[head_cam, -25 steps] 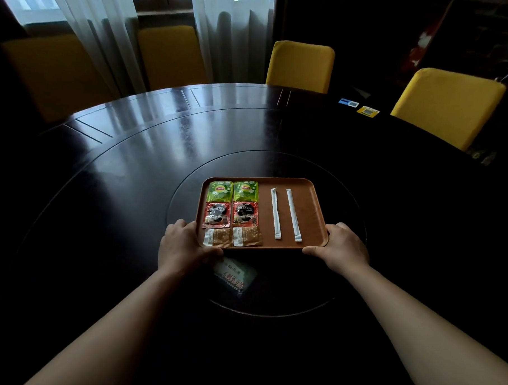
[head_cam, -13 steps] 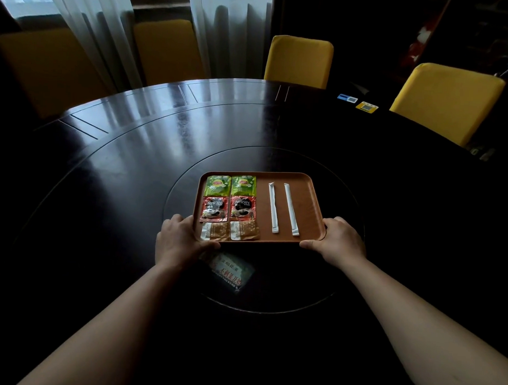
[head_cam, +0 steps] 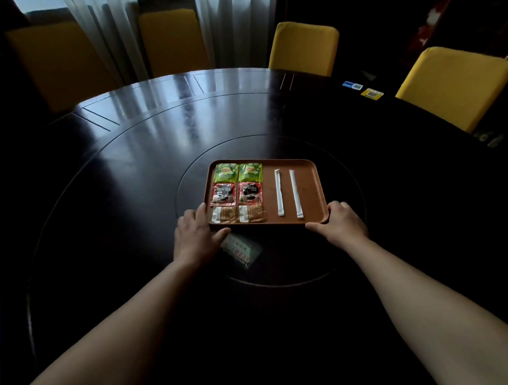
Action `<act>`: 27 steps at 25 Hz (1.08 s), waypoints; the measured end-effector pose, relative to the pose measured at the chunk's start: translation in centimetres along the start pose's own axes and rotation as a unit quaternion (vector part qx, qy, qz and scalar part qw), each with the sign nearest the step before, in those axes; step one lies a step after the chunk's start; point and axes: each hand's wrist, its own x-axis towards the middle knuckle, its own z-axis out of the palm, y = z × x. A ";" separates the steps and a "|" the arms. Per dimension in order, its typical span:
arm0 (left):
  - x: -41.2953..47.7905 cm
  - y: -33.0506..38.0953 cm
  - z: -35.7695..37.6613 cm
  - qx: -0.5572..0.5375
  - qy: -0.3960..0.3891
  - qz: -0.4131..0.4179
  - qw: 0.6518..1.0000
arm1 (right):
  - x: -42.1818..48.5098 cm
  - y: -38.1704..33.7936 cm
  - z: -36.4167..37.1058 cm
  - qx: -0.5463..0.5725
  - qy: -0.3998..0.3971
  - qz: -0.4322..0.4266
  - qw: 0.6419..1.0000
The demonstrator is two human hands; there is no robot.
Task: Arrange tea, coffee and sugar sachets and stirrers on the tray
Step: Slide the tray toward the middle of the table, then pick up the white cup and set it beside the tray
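The tray (head_cam: pixel 310 200), loaded with sachets (head_cam: pixel 237 191) and stirrers (head_cam: pixel 287 192) mid-counter (head_cam: pixel 132 158), is gripped at its near corners by left hand (head_cam: pixel 195 236) and right hand (head_cam: pixel 343 222), fingers curled on the rim; it should be kept level.

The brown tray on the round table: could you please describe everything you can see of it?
The brown rectangular tray, plastic-looking with rounded corners and a low raised rim, lies flat on the dark round wooden table. The left hand and right hand grip its near corners. Inside lie six sachets in two columns and two white wrapped stirrers.
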 end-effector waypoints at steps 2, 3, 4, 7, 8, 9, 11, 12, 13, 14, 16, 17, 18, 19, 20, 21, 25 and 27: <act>-4.0 0.9 -0.2 -0.008 0.011 0.050 0.999 | -1.8 0.0 0.0 0.003 0.016 -0.009 1.000; -6.5 1.4 -0.2 0.001 0.024 0.091 0.996 | -3.0 0.0 0.1 0.004 0.027 -0.018 0.999; -8.9 1.7 -0.2 0.009 0.036 0.130 0.991 | -4.5 0.1 0.1 0.005 0.035 -0.030 0.999; -16.9 2.7 0.6 0.012 0.017 0.220 0.975 | -10.5 0.9 0.4 0.047 0.031 -0.059 0.997; -19.7 2.9 0.8 0.012 0.003 0.240 0.971 | -13.1 1.4 0.5 0.069 0.027 -0.063 0.995; -22.0 3.1 1.1 0.014 -0.011 0.255 0.967 | -15.6 1.8 0.6 0.087 0.024 -0.064 0.994; -26.4 3.2 1.7 0.028 -0.040 0.274 0.960 | -21.0 3.2 0.5 0.106 0.018 -0.057 0.993; -28.1 3.1 2.0 0.043 -0.055 0.284 0.956 | -23.6 3.9 0.5 0.107 0.015 -0.055 0.993; -29.6 3.0 2.3 0.063 -0.070 0.293 0.952 | -26.3 4.8 0.5 0.106 0.013 -0.052 0.993; -30.4 3.0 2.6 0.083 -0.085 0.297 0.947 | -28.6 5.5 0.4 0.105 0.015 -0.046 0.993; -31.3 3.0 2.8 0.110 -0.107 0.299 0.942 | -33.6 7.2 0.0 0.116 0.020 -0.018 0.993; -31.4 2.9 2.8 0.118 -0.113 0.299 0.940 | -36.0 8.0 -0.2 0.128 0.024 -0.001 0.992; -31.6 2.9 2.8 0.122 -0.114 0.300 0.939 | -38.6 8.9 -0.4 0.139 0.027 0.017 0.990; -31.5 2.8 2.8 0.124 -0.114 0.299 0.939 | -41.0 9.7 -0.6 0.149 0.031 0.035 0.988; -31.6 2.8 2.8 0.125 -0.114 0.299 0.939 | -43.6 10.5 -0.7 0.159 0.036 0.058 0.985; -31.5 2.8 2.9 0.124 -0.112 0.299 0.940 | -46.0 11.3 -0.7 0.170 0.040 0.084 0.981; -31.7 2.8 3.1 0.109 -0.097 0.299 0.943 | -54.7 13.7 -0.7 0.214 0.062 0.202 0.954; -31.7 2.7 3.3 0.105 -0.092 0.299 0.944 | -57.6 14.9 -0.9 0.233 0.087 0.253 0.935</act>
